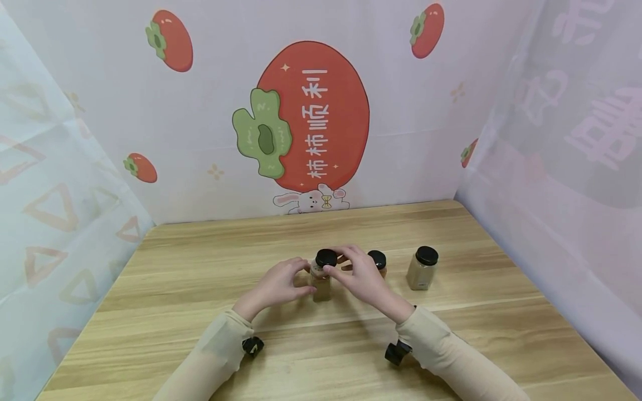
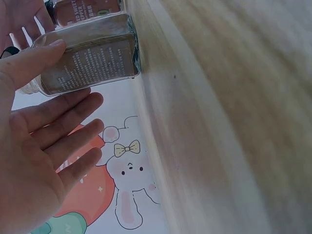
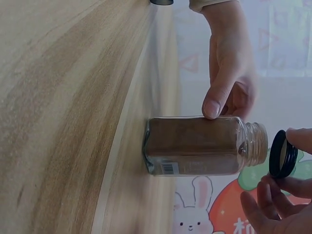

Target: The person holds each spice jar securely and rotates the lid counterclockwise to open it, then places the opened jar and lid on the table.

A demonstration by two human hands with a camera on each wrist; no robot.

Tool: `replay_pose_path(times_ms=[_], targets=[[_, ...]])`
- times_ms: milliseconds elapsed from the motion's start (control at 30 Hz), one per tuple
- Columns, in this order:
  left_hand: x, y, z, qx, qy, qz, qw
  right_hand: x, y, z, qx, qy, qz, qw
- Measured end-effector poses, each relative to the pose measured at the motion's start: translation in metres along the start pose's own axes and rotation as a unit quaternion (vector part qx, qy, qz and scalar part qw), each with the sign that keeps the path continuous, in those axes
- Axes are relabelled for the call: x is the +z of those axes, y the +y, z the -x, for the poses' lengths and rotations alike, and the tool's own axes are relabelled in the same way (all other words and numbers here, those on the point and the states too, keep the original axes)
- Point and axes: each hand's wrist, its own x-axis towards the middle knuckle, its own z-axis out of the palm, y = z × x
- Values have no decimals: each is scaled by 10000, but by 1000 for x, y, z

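Right wrist view best shows lid (image 3: 291, 158) off jar (image 3: 195, 146)

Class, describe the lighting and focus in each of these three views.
Head view: bright, even light, soft shadows on the table near the sleeves; left wrist view: wood grain blurred, lettering on the jar clearer; right wrist view: dimmer overall.

Your jar (image 3: 192, 146) is smooth, glossy glass, its lid (image 1: 326, 257) plastic-looking with a slight sheen; your tabletop (image 1: 321, 356) shows wood grain, your sleeves (image 1: 215, 348) matt cloth.
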Motion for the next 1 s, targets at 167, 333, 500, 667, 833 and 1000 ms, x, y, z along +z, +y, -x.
replay_pose_path(times_ms=[167, 333, 500, 667, 833, 1000], targets=[[0, 0, 0, 18, 9, -23, 10000, -2, 0, 1, 44, 216, -189, 9996], [1, -1, 0, -10, -8, -49, 10000, -3, 3, 1, 102, 344, -293, 9989], [1, -1, 0, -28, -5, -44, 10000, -3, 5, 1, 206, 402, -219, 9987], [1, 0, 0, -30, -14, 9, 10000, -5, 5, 3, 252, 465, -285, 9982], [1, -1, 0, -24, -37, -20, 10000, -8, 5, 4, 328, 441, -402, 9977], [1, -1, -1, -3, -40, -4, 10000, -9, 6, 4, 381, 378, -534, 9971]])
